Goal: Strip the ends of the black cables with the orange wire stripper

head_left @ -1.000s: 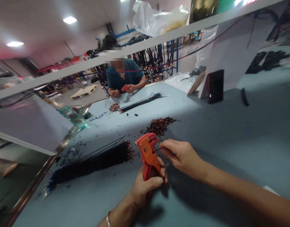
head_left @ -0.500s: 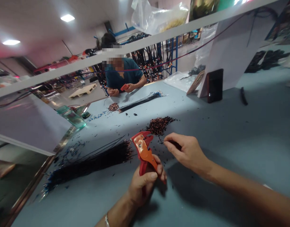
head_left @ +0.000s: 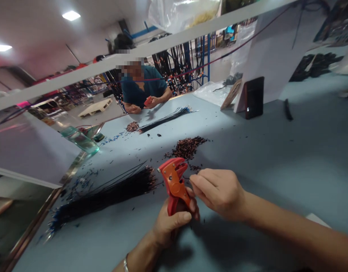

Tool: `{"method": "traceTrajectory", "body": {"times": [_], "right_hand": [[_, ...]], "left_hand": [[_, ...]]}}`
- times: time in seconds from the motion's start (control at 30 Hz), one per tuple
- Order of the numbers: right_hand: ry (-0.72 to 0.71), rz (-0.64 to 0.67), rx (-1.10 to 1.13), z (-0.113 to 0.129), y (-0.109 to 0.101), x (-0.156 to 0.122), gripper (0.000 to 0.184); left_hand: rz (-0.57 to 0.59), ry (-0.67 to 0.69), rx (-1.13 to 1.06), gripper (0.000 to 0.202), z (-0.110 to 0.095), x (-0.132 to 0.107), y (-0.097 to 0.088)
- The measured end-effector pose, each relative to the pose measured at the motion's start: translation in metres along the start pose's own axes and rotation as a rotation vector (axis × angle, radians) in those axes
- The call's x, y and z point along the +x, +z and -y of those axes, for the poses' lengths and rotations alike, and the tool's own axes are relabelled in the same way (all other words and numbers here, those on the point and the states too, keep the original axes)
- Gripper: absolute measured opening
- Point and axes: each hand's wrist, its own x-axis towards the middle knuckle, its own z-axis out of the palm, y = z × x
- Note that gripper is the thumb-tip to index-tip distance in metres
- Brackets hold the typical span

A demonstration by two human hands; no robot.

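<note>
My left hand is wrapped round the handles of a red and orange wire stripper, whose head tilts up over the table. Just right of its jaws, my right hand is closed in a pinch. What its fingertips hold is too small to make out. Beyond the stripper lies a heap of short dark wire pieces with coppery ends. To the left rests a thick bundle of black wires, copper tips toward my left hand and blue ends away at the lower left.
Across the blue-grey table a co-worker holds a red tool behind a thinner wire bundle. A teal bottle lies tilted at the left edge. A dark phone leans against a white panel at right.
My right hand has come closer to the stripper's jaws and turned its knuckles up. The stripper stays in my left hand, its jaws looking closer together. The whole view has shifted slightly.
</note>
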Motion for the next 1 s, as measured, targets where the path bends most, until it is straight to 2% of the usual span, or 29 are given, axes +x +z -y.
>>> {"method": "traceTrajectory", "body": {"times": [0.13,0.37,0.67,0.8,1.0], "right_hand": [[-0.045,-0.005,-0.018,0.002,0.000,-0.001,0.022],[-0.076,0.005,-0.087,0.002,0.000,-0.001,0.022],[-0.115,-0.015,-0.028,0.006,0.003,-0.004,0.017],[-0.055,-0.025,0.050,0.006,0.007,-0.007,0.017],[0.091,0.037,0.271,0.008,0.010,-0.009,0.016]], "left_hand": [[-0.001,-0.003,0.075,0.030,-0.001,0.000,0.000],[0.025,-0.033,0.103,0.033,0.002,-0.001,-0.003],[0.012,-0.027,0.129,0.034,0.008,-0.003,-0.008],[0.024,-0.037,0.137,0.035,0.005,-0.002,-0.005],[0.044,-0.018,0.125,0.033,0.004,-0.001,-0.004]]}}
